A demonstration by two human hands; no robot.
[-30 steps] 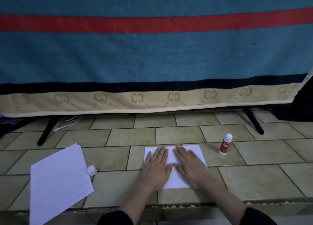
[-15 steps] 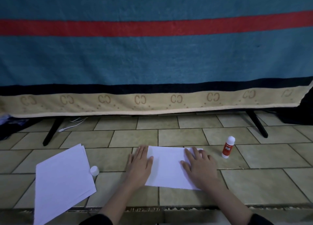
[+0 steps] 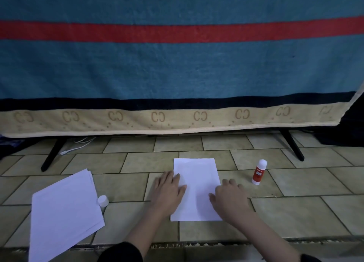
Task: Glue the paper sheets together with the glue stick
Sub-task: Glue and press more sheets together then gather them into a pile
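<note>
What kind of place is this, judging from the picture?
Probably a room in a home: a beige tiled floor serves as the work surface, and a blue blanket with a red stripe hangs over a black-legged stand.

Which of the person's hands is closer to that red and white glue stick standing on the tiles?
The right hand. It rests on the right edge of the paper sheet, a short way from the glue stick. The left hand lies on the sheet's far left edge.

Bare tiled floor [image 3: 295, 212] lies open toward its right edge past the upright red-and-white glue stick [image 3: 259, 172], while the white paper stack [image 3: 65, 216] and small white cap [image 3: 103, 200] crowd its left edge.
</note>
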